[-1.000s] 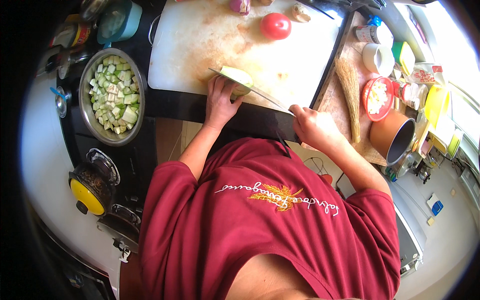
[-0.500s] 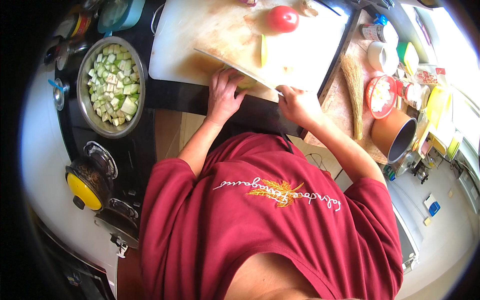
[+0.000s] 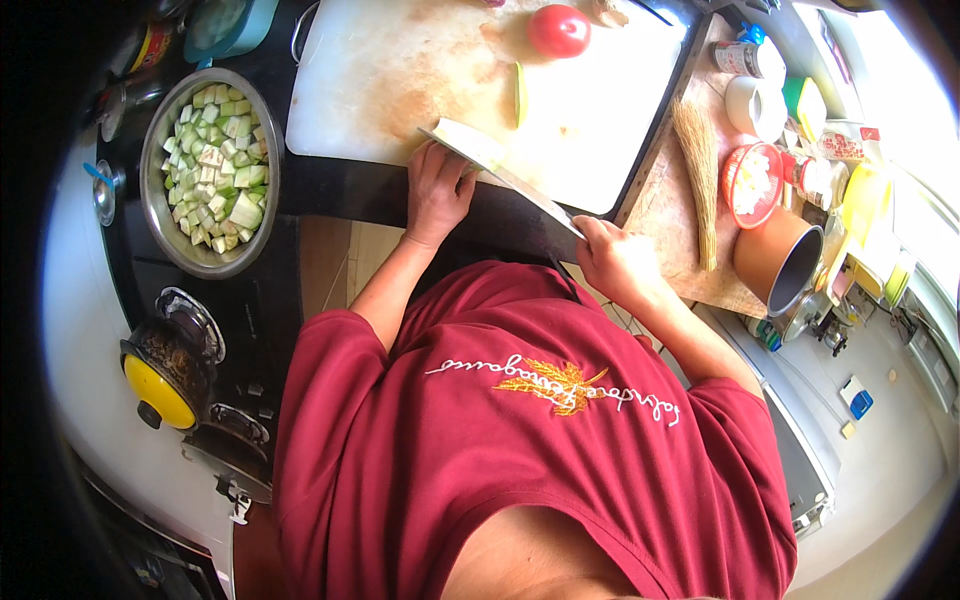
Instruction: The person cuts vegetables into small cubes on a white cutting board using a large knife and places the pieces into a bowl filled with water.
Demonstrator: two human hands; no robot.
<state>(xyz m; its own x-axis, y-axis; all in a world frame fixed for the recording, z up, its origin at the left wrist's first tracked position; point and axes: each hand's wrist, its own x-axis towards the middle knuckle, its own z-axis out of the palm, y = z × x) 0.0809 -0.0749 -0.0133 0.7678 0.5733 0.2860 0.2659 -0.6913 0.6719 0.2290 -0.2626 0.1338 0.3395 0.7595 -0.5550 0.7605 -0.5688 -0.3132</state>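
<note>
A pale green vegetable slab (image 3: 468, 143) is being steadied at the near edge of the white cutting board (image 3: 400, 80) by the left hand (image 3: 437, 190), whose fingers are being kept curled down onto it, while a long kitchen knife (image 3: 520, 190) is being gripped by the handle in the closed right hand (image 3: 615, 262), its blade being laid slantwise against the slab. By the look of it, the slicing step is being carried out: one thin strip (image 3: 520, 93) is already lying apart farther up the board, and a steel bowl (image 3: 160, 215) of diced pale green cubes is standing well to the left on the dark counter. The next cut would seem to call for the fingertips being drawn back from the edge and the blade being pressed straight down. A red tomato (image 3: 559, 30) is resting untouched at the board's far edge. To the right, on a wooden surface, a small straw brush (image 3: 697, 170) is lying beside a red-rimmed bowl (image 3: 750, 185) of chopped white pieces and a brown cylindrical pot (image 3: 783, 262). Beyond these, white cylindrical containers (image 3: 752, 100), a green-and-white packet (image 3: 808, 103) and yellow packages (image 3: 865, 205) are being kept crowded along the right rim; their labels are too small to be made out.
</note>
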